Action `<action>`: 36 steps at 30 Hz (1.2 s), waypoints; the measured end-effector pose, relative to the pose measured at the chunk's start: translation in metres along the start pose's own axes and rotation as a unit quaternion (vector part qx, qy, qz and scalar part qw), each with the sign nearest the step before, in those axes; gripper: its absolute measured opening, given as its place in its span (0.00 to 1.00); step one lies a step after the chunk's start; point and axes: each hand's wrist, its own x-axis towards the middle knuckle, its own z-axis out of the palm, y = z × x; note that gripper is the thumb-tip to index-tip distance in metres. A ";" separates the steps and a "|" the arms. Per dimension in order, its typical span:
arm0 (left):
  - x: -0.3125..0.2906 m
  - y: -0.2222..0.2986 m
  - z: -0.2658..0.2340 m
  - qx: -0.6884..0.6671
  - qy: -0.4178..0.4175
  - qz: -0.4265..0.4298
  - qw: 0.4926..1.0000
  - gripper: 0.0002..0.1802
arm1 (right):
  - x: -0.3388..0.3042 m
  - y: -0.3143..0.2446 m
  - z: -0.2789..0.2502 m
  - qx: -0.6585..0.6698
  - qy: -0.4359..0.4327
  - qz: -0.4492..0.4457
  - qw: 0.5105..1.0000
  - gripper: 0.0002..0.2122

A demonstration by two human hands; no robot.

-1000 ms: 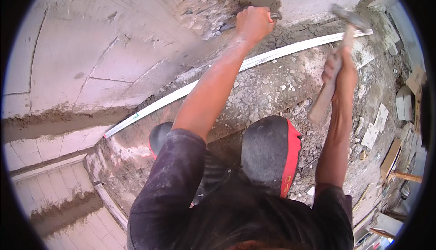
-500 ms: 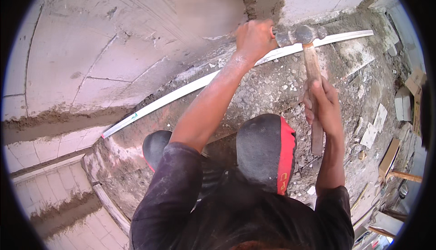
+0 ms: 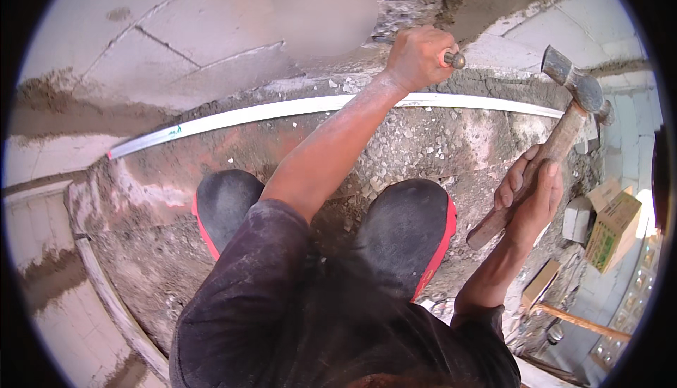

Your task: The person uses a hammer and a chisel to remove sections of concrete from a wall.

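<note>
The left arm reaches forward and to the right, bent at the elbow, its forearm crossing above the white strip (image 3: 268, 111) on the ground. At its end the left hand (image 3: 422, 56) is closed in a fist around a metal rod (image 3: 458, 60), whose blunt end pokes out toward the right; the rest is hidden by the fingers. Fist and rod are close to the rough, broken patch of the wall (image 3: 204, 32).

The right arm is out to the side, forearm angled up and forward. The right hand (image 3: 530, 187) is wrapped around the wooden handle of a hammer (image 3: 561, 134), gripping it toward the lower end. The hammer tilts up to the right, its head raised and well apart from the rod.
</note>
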 end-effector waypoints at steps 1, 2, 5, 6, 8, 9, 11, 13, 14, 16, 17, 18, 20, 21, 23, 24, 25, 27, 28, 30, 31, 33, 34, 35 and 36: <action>0.000 0.001 -0.003 0.002 0.009 -0.006 1.000 0.09 | 0.001 0.000 -0.002 -0.009 -0.019 -0.011 1.000 0.20; 0.001 0.002 -0.005 -0.008 0.014 -0.032 0.999 0.09 | 0.001 -0.003 0.000 -0.017 -0.027 -0.011 0.999 0.20; 0.005 0.002 -0.013 -0.024 0.034 -0.064 0.997 0.09 | 0.000 -0.017 0.006 -0.084 -0.063 -0.163 0.981 0.22; 0.006 0.001 -0.015 -0.033 0.042 -0.062 0.997 0.09 | 0.001 -0.023 0.008 -0.089 -0.072 -0.160 0.980 0.22; 0.007 0.001 -0.010 -0.042 0.055 -0.061 0.996 0.09 | 0.005 -0.037 0.021 -0.029 -0.077 -0.293 0.953 0.22; 0.003 -0.003 -0.013 -0.040 0.059 -0.055 0.996 0.09 | 0.002 -0.033 0.043 0.018 -0.020 -0.290 0.957 0.19; 0.010 0.002 -0.008 -0.046 0.059 -0.060 0.995 0.09 | 0.028 0.029 -0.027 -0.292 0.075 -0.346 0.888 0.17; 0.009 0.005 -0.004 -0.043 0.051 -0.066 0.996 0.09 | 0.027 0.045 -0.019 -0.505 0.031 -0.259 0.823 0.13; 0.003 0.002 -0.006 -0.018 0.045 -0.062 0.997 0.09 | 0.018 0.037 0.004 -0.419 -0.041 -0.135 0.897 0.11; 0.004 -0.003 -0.010 0.007 0.048 -0.056 0.997 0.09 | 0.007 0.006 0.028 -0.376 -0.061 -0.021 0.924 0.12; 0.005 -0.005 -0.011 0.006 0.041 -0.082 0.996 0.09 | 0.007 0.001 0.014 -0.280 -0.046 -0.041 0.958 0.14; 0.006 -0.009 -0.012 0.007 0.033 -0.109 0.993 0.10 | 0.009 -0.002 0.004 -0.181 -0.032 -0.059 0.981 0.17; 0.014 -0.009 -0.010 -0.005 0.055 -0.111 0.992 0.11 | 0.007 -0.036 0.015 -0.180 -0.025 -0.277 0.944 0.17; 0.015 -0.006 -0.009 -0.008 0.079 -0.113 0.990 0.12 | 0.000 -0.050 0.012 0.027 -0.053 -0.219 0.974 0.16; 0.015 -0.003 -0.011 -0.004 0.069 -0.109 0.992 0.12 | 0.004 -0.047 0.019 0.111 -0.120 -0.260 0.952 0.15; 0.016 -0.001 -0.012 -0.005 0.060 -0.108 0.992 0.12 | 0.009 -0.031 0.020 0.155 -0.136 -0.252 0.945 0.14; 0.018 0.000 -0.012 -0.003 0.060 -0.105 0.993 0.12 | 0.022 0.000 0.009 -0.201 -0.043 -0.424 0.882 0.13; 0.014 0.002 -0.010 -0.008 0.081 -0.097 0.992 0.12 | 0.026 0.029 0.014 -0.437 -0.026 -0.273 0.856 0.10; 0.009 0.003 -0.005 -0.013 0.080 -0.096 0.992 0.12 | 0.016 0.029 0.027 -0.305 -0.101 0.000 0.947 0.09; 0.006 -0.003 -0.009 0.003 -0.002 -0.119 0.993 0.09 | 0.005 0.018 0.022 -0.252 -0.084 -0.010 0.964 0.10; 0.001 0.000 -0.009 0.011 -0.003 -0.121 0.993 0.09 | 0.000 0.018 0.015 -0.204 -0.070 -0.005 0.977 0.12; -0.004 0.020 0.003 0.006 -0.058 -0.079 0.995 0.08 | 0.001 0.011 -0.010 -0.156 -0.050 -0.050 0.985 0.13; -0.009 0.025 0.010 -0.002 -0.065 -0.077 0.995 0.08 | -0.002 0.009 -0.020 -0.105 -0.025 -0.095 0.990 0.15; -0.013 0.026 0.014 -0.007 -0.065 -0.058 0.996 0.08 | -0.004 0.003 -0.013 -0.103 -0.018 -0.095 0.990 0.15; -0.016 0.026 0.018 -0.013 -0.065 -0.038 0.997 0.08 | -0.004 -0.008 0.000 -0.077 0.033 -0.096 0.992 0.16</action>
